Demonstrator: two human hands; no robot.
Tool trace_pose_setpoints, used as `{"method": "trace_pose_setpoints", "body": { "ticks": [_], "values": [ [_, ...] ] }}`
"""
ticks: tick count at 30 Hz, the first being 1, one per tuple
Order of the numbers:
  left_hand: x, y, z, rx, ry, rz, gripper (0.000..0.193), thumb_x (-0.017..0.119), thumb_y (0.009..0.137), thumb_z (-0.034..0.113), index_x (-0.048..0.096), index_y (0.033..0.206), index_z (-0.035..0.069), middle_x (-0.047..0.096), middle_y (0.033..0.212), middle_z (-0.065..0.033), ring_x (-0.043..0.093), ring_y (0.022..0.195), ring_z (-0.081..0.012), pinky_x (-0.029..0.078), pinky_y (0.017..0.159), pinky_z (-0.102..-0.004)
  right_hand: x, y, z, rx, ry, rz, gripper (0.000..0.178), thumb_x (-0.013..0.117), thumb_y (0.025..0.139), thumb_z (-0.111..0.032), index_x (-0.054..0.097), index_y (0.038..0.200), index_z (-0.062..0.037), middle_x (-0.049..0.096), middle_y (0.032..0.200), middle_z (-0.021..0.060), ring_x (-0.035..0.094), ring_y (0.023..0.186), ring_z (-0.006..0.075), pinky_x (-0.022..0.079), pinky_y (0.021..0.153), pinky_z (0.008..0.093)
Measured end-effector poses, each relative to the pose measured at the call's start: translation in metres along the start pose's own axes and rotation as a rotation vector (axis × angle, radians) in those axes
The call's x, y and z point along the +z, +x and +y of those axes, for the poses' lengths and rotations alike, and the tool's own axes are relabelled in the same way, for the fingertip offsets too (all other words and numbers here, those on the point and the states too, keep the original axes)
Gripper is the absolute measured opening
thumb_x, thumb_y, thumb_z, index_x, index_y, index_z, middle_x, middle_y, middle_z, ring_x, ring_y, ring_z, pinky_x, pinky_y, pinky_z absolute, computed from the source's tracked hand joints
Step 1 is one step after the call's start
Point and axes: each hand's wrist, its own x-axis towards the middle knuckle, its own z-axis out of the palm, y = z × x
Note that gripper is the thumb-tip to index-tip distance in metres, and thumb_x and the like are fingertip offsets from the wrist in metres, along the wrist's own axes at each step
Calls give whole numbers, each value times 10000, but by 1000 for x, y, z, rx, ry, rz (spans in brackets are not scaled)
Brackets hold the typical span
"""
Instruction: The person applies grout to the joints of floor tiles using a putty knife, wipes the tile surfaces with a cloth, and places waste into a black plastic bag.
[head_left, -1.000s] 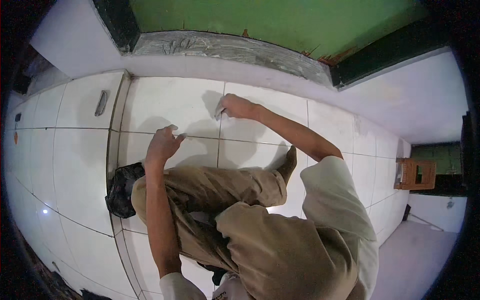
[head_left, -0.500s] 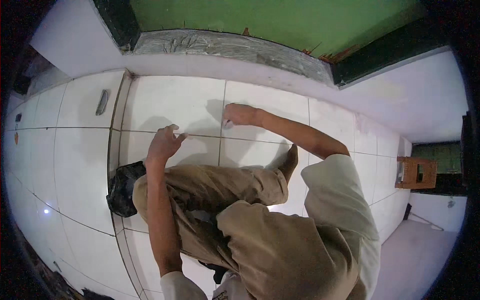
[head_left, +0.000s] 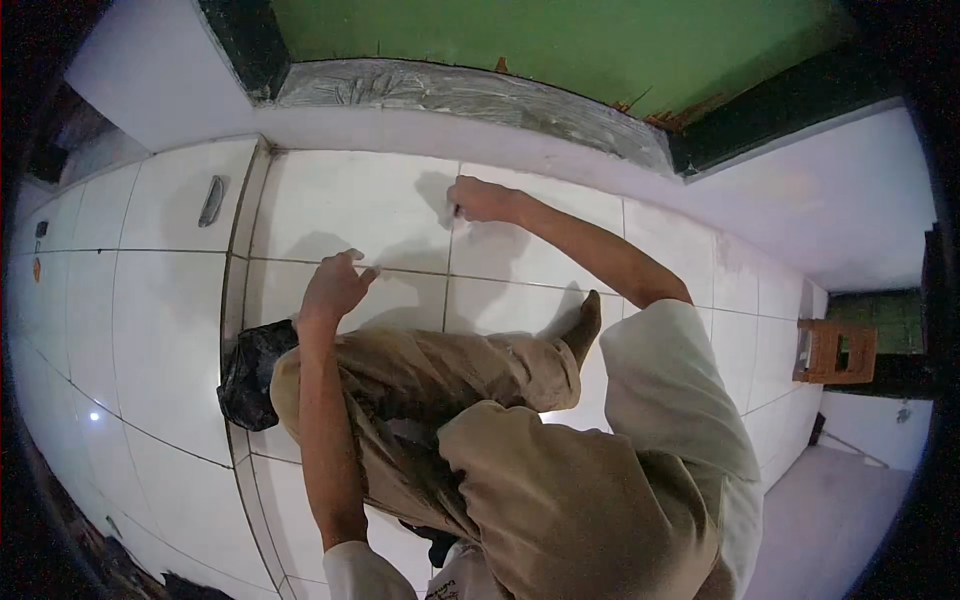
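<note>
My right hand is closed over the white tiled floor, by the dark joint line between two tiles. Something small and dark shows below its fingers, too little of it to name. Nearer to me and to the left, my left hand hovers above the tiles with thumb and fingers apart, holding nothing. Both hands cast shadows on the floor.
A black plastic bag lies by my knee at the step edge. On the raised tiles left of it is a grey elongated object. An orange-brown stool stands far right. A wall with a green door is ahead.
My right hand has moved a little farther away along the tile joint, still closed. The left hand keeps nearly the same place and shape. The view has shifted slightly.
</note>
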Motion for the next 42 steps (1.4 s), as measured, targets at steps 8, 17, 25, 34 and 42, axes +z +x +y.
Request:
{"method": "trace_pose_setpoints", "body": {
  "ticks": [8,17,25,34,42],
  "values": [
    [-18,9,18,-75,-117,-160,480,669,889,389,625,1170,2,706,933,-205,635,1010,-398,516,903,-456,6,52,7,-135,58,234,183,641,732,-76,718,895,-47,658,859,210,628,834,392,503,804,458],
    [-14,-2,1,-93,-81,-95,493,652,897,418,636,1153,-3,702,933,-209,651,960,-385,530,879,-456,26,10,-9,-118,-139,61,182,644,727,-47,739,883,-46,668,815,172,639,765,342,509,742,428],
    [-22,0,9,-99,-110,-132,464,716,875,340,629,1171,-7,697,952,-221,682,865,-362,558,779,-433,-44,-16,12,26,117,282,158,675,764,-115,689,863,7,676,782,210,669,767,367,515,745,452],
    [-10,11,15,-65,-134,-134,497,673,897,392,619,1195,-2,692,960,-227,671,946,-367,545,825,-464,-15,-55,76,142,-215,350,241,580,787,-65,685,997,-11,635,928,246,608,873,408,497,809,472],
    [-8,2,-3,-45,-57,-68,482,681,889,397,630,1160,2,691,922,-224,680,905,-354,545,819,-456,4,-60,25,68,0,204,267,570,790,-48,685,1030,-31,663,1030,180,628,958,376,496,879,446]
  ]
}}
